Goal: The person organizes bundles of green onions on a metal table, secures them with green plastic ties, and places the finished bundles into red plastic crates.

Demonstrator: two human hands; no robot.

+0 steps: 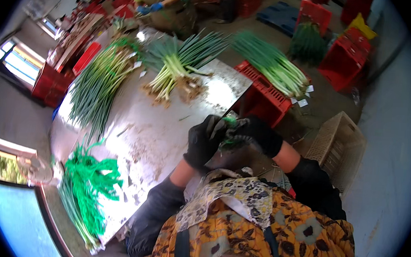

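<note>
My left hand (204,140), in a black glove, is closed just past the near edge of the steel table (142,138). Beside it, also in a black glove, my right hand (255,135) is closed. Between them shows something green (230,142), mostly hidden by the fingers; its kind cannot be made out. Green onions (174,70) with brown roots lie in a pile on the table ahead. Another long heap of green onions (108,80) spreads to its left. Bright green ties (95,182) lie tangled at the near left over more green onions (74,210).
Trimmed green onions (273,66) rest on a red crate (266,94) right of the table. A beige crate (339,148) stands on the floor by the right wall. Farther back are more red crates (346,57), a blue pallet (278,17) and a person wearing blue gloves (149,9).
</note>
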